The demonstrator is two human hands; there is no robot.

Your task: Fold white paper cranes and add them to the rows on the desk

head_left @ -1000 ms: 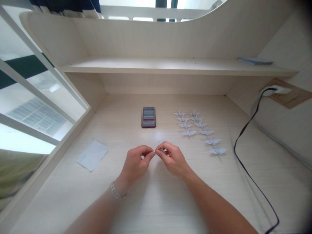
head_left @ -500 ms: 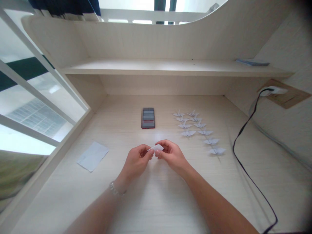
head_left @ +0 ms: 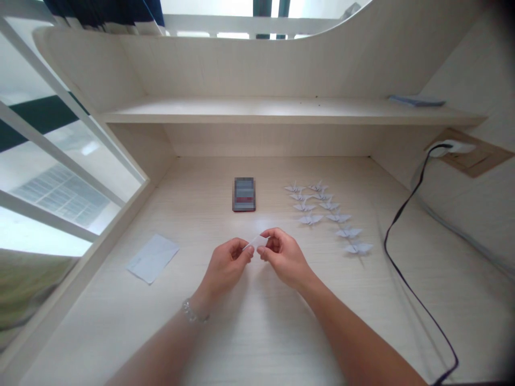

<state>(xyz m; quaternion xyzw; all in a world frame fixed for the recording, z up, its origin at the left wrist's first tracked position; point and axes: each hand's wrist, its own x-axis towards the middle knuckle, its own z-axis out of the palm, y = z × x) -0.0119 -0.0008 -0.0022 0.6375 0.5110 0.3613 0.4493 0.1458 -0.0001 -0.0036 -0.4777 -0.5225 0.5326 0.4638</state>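
My left hand (head_left: pixel 225 266) and my right hand (head_left: pixel 284 257) meet above the middle of the pale wooden desk (head_left: pixel 257 332). Both pinch a small folded piece of white paper (head_left: pixel 257 242) between thumb and fingertips; it is held just off the desk surface. A bracelet (head_left: pixel 192 315) sits on my left wrist. To the right of my hands, several finished white paper cranes (head_left: pixel 328 214) lie in two rows on the desk. A flat white sheet of paper (head_left: pixel 153 257) lies to the left.
A dark phone (head_left: pixel 244 194) lies flat behind my hands. A black cable (head_left: pixel 406 276) runs from a wall socket (head_left: pixel 453 147) down across the desk's right side. A shelf (head_left: pixel 281 110) spans the back, with a bluish flat thing (head_left: pixel 416 100) at its right end. A window frame borders the left.
The folded paper was hidden edge-on between my fingertips; it now shows as a small flat flap raised between both hands. My hands stayed in place.
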